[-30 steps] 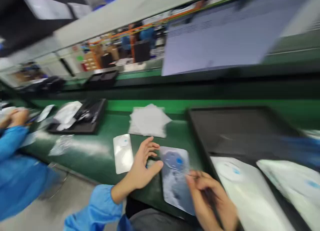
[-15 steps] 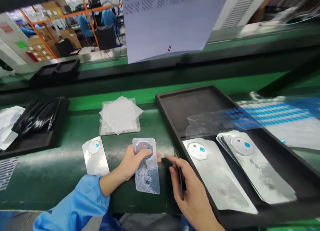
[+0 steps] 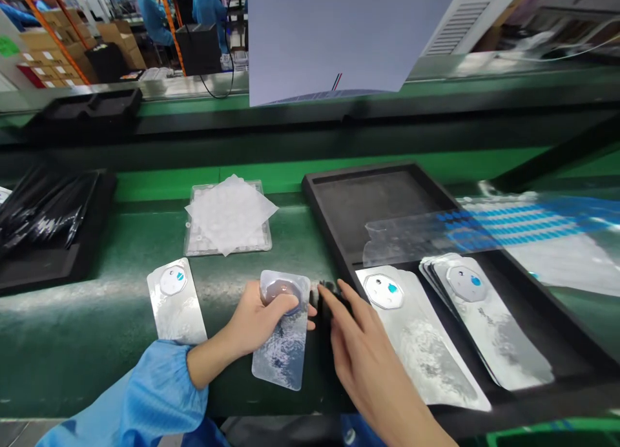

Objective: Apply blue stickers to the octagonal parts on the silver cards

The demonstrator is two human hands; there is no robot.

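My left hand (image 3: 264, 314) grips a silver phone-shaped sheet (image 3: 281, 350) by its side, the thumb pressed over the round window near its top. Just right of it, my right hand (image 3: 363, 343) has its index and middle fingers reaching forward. A dark slim tool (image 3: 330, 287) shows by those fingertips, mostly hidden by the hand. On the left lies a similar silver sheet (image 3: 177, 311) with a blue sticker on its round label. In the black tray (image 3: 322, 221) on the right lie another silver sheet (image 3: 426, 350) and a fanned stack of them (image 3: 504, 337).
A clear film with rows of blue stickers (image 3: 513, 224) lies across the tray. White tissue squares (image 3: 232, 214) rest on a clear case at the back. Another tray (image 3: 82, 253) with black plastic (image 3: 43, 208) stands left. A paper (image 3: 334, 40) hangs ahead. People in blue sit far behind.
My right hand has turned palm-down and its fingers have come closer to the held sheet. The sheet has tilted slightly, and its blue mark no longer shows. The camera view has shifted.
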